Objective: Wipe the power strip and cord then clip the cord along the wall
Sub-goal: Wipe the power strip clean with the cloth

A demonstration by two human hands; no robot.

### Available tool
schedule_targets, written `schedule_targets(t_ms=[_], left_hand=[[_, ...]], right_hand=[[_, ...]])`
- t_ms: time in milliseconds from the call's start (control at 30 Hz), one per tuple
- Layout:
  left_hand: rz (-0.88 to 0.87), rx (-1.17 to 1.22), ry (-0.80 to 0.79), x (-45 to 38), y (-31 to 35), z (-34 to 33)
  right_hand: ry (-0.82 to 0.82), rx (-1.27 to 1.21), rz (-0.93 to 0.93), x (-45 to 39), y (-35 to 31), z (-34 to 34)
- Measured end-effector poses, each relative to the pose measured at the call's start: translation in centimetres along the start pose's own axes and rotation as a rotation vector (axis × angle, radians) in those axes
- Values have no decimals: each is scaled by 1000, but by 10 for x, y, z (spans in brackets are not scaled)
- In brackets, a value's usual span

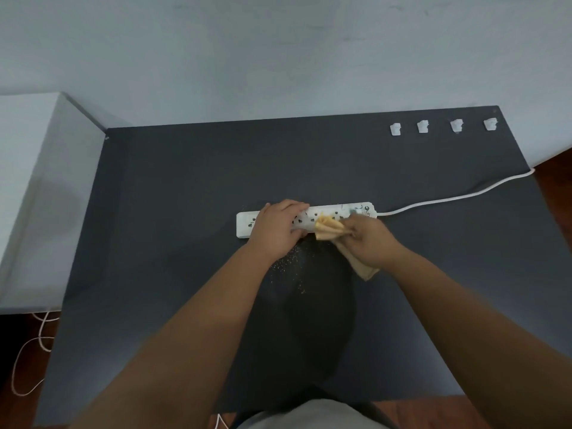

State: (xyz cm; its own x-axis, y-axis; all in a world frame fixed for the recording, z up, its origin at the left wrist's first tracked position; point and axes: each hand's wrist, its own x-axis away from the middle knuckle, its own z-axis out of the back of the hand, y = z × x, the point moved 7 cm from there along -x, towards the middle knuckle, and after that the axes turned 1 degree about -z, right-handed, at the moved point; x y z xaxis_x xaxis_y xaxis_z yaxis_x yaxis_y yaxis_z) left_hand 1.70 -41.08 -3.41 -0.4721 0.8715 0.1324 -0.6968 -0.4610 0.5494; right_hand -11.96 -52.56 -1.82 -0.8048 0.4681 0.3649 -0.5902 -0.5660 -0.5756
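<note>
A dark grey table (pixel 433 274) stands pushed against a pale blue-grey wall (pixel 278 51), its matte top taking up most of the view. Near the middle lies a white power strip (pixel 328 213), long side running three to nine o'clock. Its white cord (pixel 458 197) leaves the three o'clock end and curves off the table's edge toward two o'clock. The left hand (pixel 275 230) lies over the strip's nine o'clock half, fingers curled round it, holding it down. The right hand (pixel 368 239) pinches a bunched tan cloth (pixel 328 229) against the strip's face; the rest of the cloth trails out below the wrist. Pale specks (pixel 288 261), possibly dust or crumbs, are scattered on the table just at six o'clock of the strip. Four small white clips (pixel 441 126) sit in a row on the tabletop at one o'clock, near the wall. A white cabinet (pixel 37 181) stands at nine o'clock beside the table, with thin wires (pixel 28 360) looping over the reddish wooden floor (pixel 554 174) beneath it.
</note>
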Motion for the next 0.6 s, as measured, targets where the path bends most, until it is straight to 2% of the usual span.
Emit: schedule_targets(t_ms=[33, 67, 133, 200, 300, 400, 533, 600], left_hand=[[0, 1, 2, 0, 0, 0], [1, 0, -1, 0, 1, 0], [8, 3, -13, 1, 0, -1], [11, 5, -24, 1, 0, 0], [17, -2, -35, 0, 0, -1], [13, 7, -21, 0, -1, -1], [23, 2, -20, 1, 1, 0], [32, 3, -24, 1, 1, 0]], right_hand=[[-17, -54, 24, 5, -2, 0], [39, -107, 24, 7, -2, 9], [256, -120, -40, 0, 10, 35], [343, -58, -103, -7, 22, 47], [205, 14, -42, -3, 22, 29], [50, -49, 50, 11, 12, 15], [342, -101, -119, 1, 30, 54], [341, -77, -162, -2, 39, 56]])
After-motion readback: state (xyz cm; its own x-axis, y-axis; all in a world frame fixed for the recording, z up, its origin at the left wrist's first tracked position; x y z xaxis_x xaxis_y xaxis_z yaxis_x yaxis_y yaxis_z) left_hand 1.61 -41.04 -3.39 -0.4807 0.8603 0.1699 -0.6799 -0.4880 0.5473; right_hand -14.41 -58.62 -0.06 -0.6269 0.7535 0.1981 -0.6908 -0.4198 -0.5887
